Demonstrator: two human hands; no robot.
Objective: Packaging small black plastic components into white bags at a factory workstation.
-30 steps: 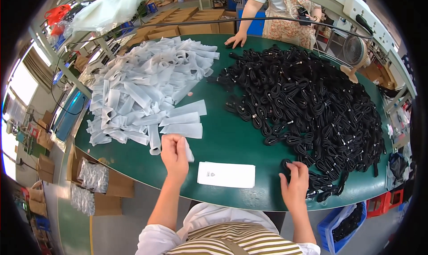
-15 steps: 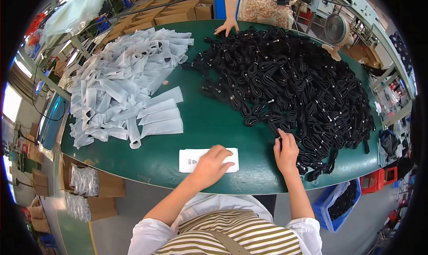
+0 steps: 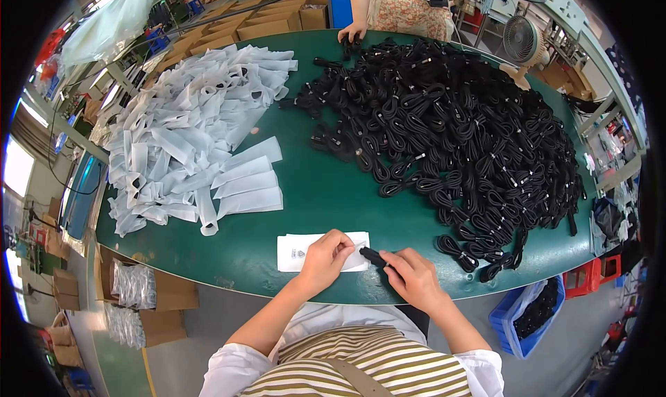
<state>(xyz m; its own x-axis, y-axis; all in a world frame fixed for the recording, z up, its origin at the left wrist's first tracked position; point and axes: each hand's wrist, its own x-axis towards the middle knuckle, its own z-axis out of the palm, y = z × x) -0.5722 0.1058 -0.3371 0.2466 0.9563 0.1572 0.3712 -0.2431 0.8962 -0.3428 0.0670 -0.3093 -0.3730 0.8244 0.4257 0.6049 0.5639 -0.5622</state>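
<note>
A flat stack of white sleeves with small dark print lies near the front edge of the green table. My left hand is closed in a pinch on the right part of the top sleeve, near its end. In my right hand is a coiled black cable, gripped between thumb and fingers. Its far end points left and meets the sleeve's right end; whether it is inside the opening I cannot tell. A large heap of coiled black cables spreads over the table's right side.
Loose white sleeves are piled on the left, several laid in a row. Across the table, another person's hand is on black cables. A fan stands back right. A blue bin and red stool are below right.
My right hand has come left from the heap's edge, bringing a coiled black cable to the sleeves. My left hand's fingers have drawn together on the sleeve. The other person's hand has pulled back slightly.
</note>
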